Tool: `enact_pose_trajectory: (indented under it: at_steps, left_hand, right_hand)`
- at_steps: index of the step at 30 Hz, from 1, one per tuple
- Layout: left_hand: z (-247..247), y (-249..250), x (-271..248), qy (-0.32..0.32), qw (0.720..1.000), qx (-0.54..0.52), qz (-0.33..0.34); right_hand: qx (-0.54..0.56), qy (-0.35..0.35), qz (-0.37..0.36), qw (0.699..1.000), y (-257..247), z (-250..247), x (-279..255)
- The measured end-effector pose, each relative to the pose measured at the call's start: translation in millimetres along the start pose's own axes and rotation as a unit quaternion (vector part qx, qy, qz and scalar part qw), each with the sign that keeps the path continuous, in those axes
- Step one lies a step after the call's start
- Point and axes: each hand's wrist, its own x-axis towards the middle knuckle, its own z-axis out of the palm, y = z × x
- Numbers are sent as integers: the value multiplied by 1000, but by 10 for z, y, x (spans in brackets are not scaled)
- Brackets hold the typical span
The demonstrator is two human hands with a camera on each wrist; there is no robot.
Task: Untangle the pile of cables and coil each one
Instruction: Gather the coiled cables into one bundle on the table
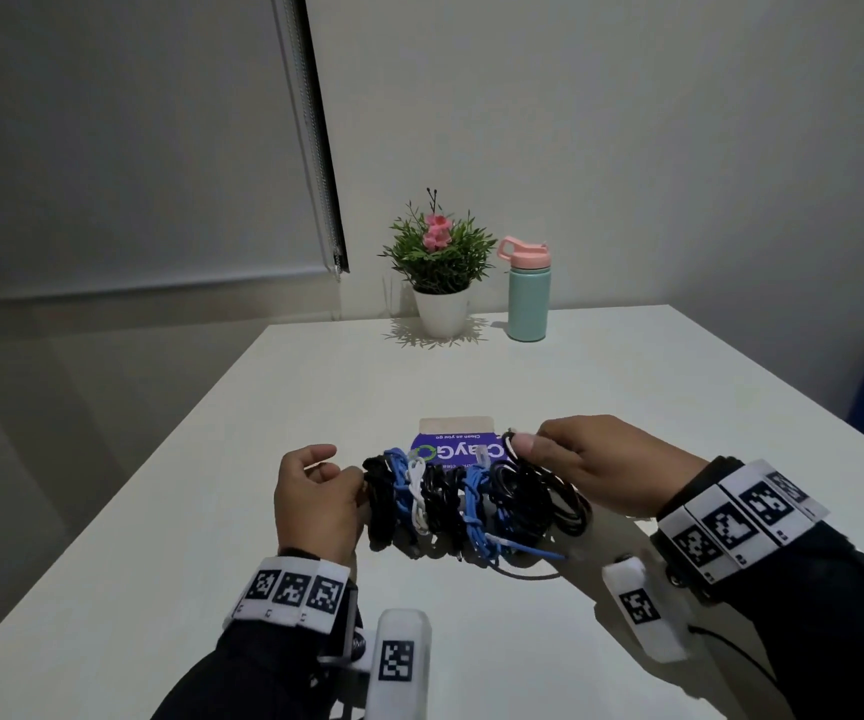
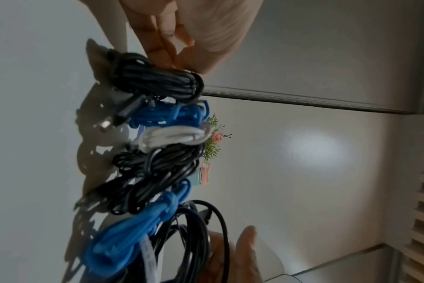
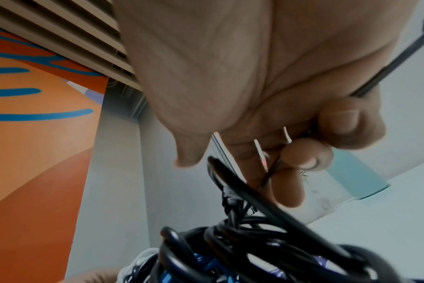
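A row of coiled cables lies on the white table (image 1: 471, 376) in the head view: black coil (image 1: 380, 504), blue coil (image 1: 399, 478), white coil (image 1: 418, 493), black coil (image 1: 443, 498), blue coil (image 1: 476, 506). At the right end sits a larger loose black coil (image 1: 539, 498). My left hand (image 1: 349, 472) is at the row's left end, fingers curled, and its fingertips (image 2: 182, 63) pinch the leftmost black coil (image 2: 157, 84). My right hand (image 1: 539, 449) grips the loose black coil (image 3: 254, 201), thumb on top, with a strand pinched between its fingers (image 3: 305, 153).
A purple printed card (image 1: 458, 450) lies flat behind and partly under the coils. A potted plant (image 1: 440, 309) and a teal bottle with a pink lid (image 1: 527, 298) stand at the table's far edge. A loose blue cable end (image 1: 534, 550) trails toward me.
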Motion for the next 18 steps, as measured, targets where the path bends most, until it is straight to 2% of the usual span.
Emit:
enact_pose_trajectory:
  at_steps: [3,6,10,14,16,18]
  left_hand:
    - [-8,69,30,-4,998,55,43]
    - [-34,117,63,-16,984,154,90]
    - [-20,112,24,-14,993,100,55]
    - [-22,126,20,9,997,62,36]
    - [-36,135,22,17,998,60,26]
    - [-39,150,8,20,997,71,30]
  right_hand:
    - [-28,22,0,999,15,-12,-1]
    - [-116,-6,31,993,48,-77,4]
    - [-97,-44,51,993,85,-199,-26]
    - [-63,-30,78,995,211,-307,-15]
    - [-7,-18,81,997,312,-339,-2]
    - [186,0,70,980,374,-341,7]
